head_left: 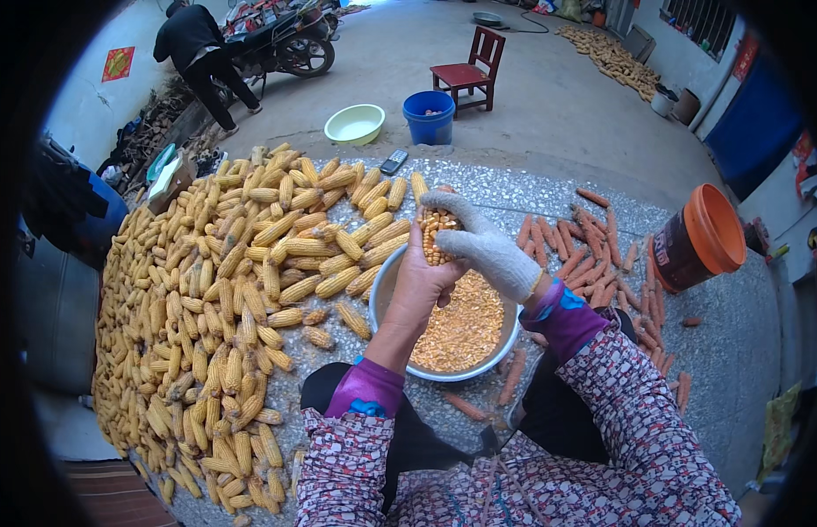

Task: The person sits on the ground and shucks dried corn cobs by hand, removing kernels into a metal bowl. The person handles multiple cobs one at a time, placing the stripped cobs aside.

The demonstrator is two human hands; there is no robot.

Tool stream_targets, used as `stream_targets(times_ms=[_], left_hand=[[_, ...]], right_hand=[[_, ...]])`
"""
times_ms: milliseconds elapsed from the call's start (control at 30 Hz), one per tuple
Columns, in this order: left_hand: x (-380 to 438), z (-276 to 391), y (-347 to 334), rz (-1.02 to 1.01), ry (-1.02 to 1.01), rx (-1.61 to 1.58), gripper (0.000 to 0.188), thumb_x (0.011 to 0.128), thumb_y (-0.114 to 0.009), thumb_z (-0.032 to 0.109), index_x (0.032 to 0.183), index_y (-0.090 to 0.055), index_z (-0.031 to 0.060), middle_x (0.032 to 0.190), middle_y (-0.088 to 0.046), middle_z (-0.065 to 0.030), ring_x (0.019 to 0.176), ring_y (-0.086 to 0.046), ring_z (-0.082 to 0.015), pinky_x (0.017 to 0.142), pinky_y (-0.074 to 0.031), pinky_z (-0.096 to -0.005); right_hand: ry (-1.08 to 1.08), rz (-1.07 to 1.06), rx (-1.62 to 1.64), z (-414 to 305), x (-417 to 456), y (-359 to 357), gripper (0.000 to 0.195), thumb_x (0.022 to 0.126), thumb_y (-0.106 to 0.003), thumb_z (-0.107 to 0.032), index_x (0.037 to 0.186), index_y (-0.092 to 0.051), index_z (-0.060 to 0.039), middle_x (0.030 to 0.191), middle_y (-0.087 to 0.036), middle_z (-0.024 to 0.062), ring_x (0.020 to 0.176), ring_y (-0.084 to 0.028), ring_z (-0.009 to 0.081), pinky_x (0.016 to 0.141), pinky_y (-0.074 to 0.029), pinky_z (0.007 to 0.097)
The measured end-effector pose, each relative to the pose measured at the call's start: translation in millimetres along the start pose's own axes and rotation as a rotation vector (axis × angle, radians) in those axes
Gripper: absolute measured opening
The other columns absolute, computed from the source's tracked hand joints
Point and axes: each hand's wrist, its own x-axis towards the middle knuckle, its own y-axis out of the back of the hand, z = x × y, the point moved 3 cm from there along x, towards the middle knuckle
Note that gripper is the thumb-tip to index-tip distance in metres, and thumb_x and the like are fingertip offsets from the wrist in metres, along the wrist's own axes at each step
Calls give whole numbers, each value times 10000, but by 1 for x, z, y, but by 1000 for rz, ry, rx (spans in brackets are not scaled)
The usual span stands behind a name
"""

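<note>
An ear of corn (437,232), partly stripped of kernels, is held between my two hands above a metal basin (380,290). My bare left hand (427,260) grips its near side, with the thumb and fingers around it. My right hand (491,244), in a white knitted glove, wraps over the ear from the right. Loose yellow kernels (464,329) fill much of the basin. To the left spreads a large heap of unshelled corn ears (230,316). Bare reddish cobs (596,263) lie scattered to the right, and a few rest near my feet.
An orange bucket (702,237) lies tilted at the right. Ahead are a mobile phone (394,162), a pale green basin (354,124), a blue bucket (428,118) and a red wooden chair (468,72). A person (196,56) bends beside a motorcycle (283,46) at the far left.
</note>
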Motion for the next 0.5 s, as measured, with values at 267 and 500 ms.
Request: stream_targets(times_ms=[267, 500], left_hand=[[-1, -6, -2, 47, 0, 53, 867, 776, -690, -5, 1476, -213, 180, 841, -545, -11, 528, -487, -62, 392, -370, -206], [-1, -1, -8, 52, 13, 127, 815, 772, -715, 41, 1430, -250, 159, 898, -554, -32, 588, -530, -82, 420, -401, -201]], right_hand=[[64, 47, -144, 5, 0, -8, 555, 851, -705, -257, 1354, -567, -67, 1279, -609, 155, 1176, -578, 213, 1018, -442, 327], [30, 103, -31, 16, 4, -8, 495, 884, -672, -266, 1324, -589, -56, 1265, -617, 154, 1143, -598, 221, 983, -465, 328]])
